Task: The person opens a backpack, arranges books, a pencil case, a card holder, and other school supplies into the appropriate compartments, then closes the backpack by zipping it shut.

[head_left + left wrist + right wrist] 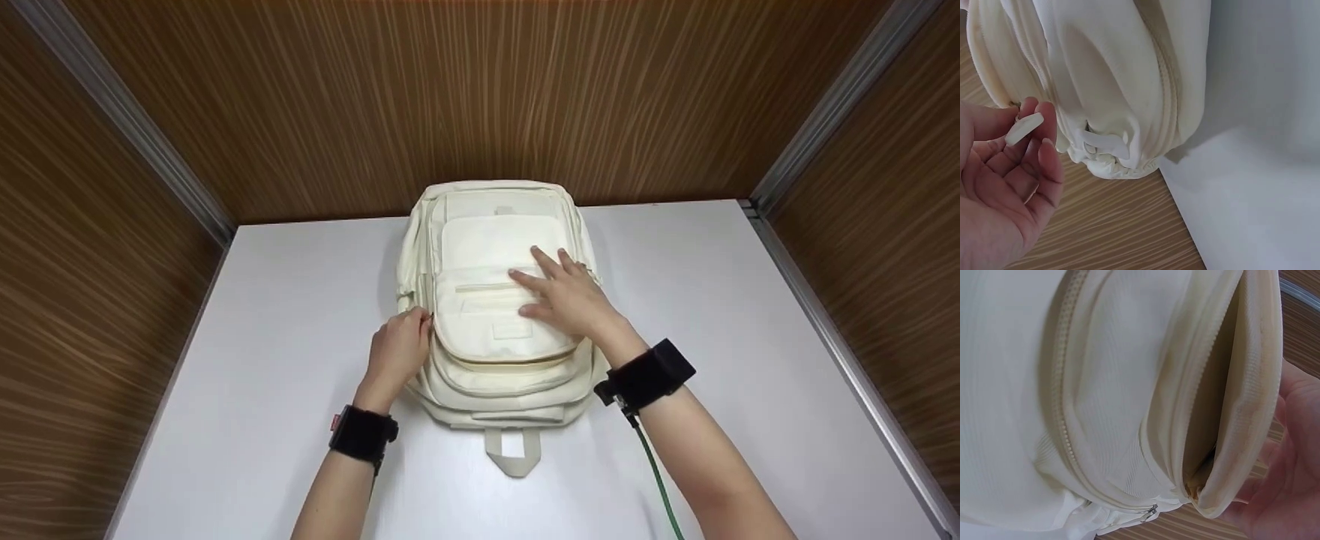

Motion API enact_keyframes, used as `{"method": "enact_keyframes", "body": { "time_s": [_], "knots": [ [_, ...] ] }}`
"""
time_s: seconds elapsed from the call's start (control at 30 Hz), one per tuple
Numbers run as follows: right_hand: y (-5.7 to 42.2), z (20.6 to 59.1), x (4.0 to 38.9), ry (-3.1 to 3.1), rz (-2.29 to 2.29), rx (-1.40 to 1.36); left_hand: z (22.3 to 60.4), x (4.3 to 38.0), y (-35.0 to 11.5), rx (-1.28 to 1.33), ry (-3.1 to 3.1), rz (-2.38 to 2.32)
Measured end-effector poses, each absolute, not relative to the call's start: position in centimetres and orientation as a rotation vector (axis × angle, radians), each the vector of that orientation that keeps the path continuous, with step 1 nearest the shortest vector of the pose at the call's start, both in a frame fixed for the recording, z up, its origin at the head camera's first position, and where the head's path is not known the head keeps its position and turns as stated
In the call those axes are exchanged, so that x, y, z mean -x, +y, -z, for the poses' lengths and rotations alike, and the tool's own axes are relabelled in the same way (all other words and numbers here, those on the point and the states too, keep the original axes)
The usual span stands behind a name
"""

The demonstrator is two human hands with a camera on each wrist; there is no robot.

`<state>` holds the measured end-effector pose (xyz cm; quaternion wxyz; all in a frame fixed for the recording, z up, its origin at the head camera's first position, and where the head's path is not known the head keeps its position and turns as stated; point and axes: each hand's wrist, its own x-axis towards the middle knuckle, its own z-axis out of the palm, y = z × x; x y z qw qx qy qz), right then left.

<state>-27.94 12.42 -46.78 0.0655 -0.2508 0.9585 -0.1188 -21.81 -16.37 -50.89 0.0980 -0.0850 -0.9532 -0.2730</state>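
A cream backpack [495,240] lies front side up on the white table, its carry loop [514,454] toward the person. My left hand [399,346] is at the left edge of the front pocket [480,341]. Thumb and index finger pinch a zipper pull [1024,128], whose pale tab shows against the fingers in the left wrist view. Spread over the right part of the front pocket is my right hand [574,300], with its fingers fairly straight. In the right wrist view, the unzipped pocket opening [1213,399] gapes beside the right hand [1292,467].
The white table [300,300] extends on both sides of the backpack. Wood-grain panels [487,90] stand behind and at the sides, with metal rails at the corners. Each wrist wears a black band, and a green cable [660,480] runs from the right one.
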Motion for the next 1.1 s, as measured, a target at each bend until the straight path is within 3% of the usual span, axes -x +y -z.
{"method": "enact_keyframes", "body": {
  "time_s": [0.63, 0.77, 0.97, 1.1],
  "knots": [
    [12.1, 47.1, 27.0, 2.97, 0.318, 0.767, 51.9, 16.3, -15.1, 0.473, -2.775, 1.054],
    [10.6, 46.2, 24.9, 2.996, 0.278, 0.855, 51.6, 15.7, -14.8, 0.374, -2.746, 1.087],
    [6.7, 45.4, 20.7, 2.9, 0.497, 1.317, 50.7, 15.2, -14.1, 0.238, -2.575, 1.207],
    [4.6, 46.2, 18.7, 2.635, 0.674, 1.338, 50.0, 14.8, -13.7, 0.212, -2.513, 1.27]
  ]
}}
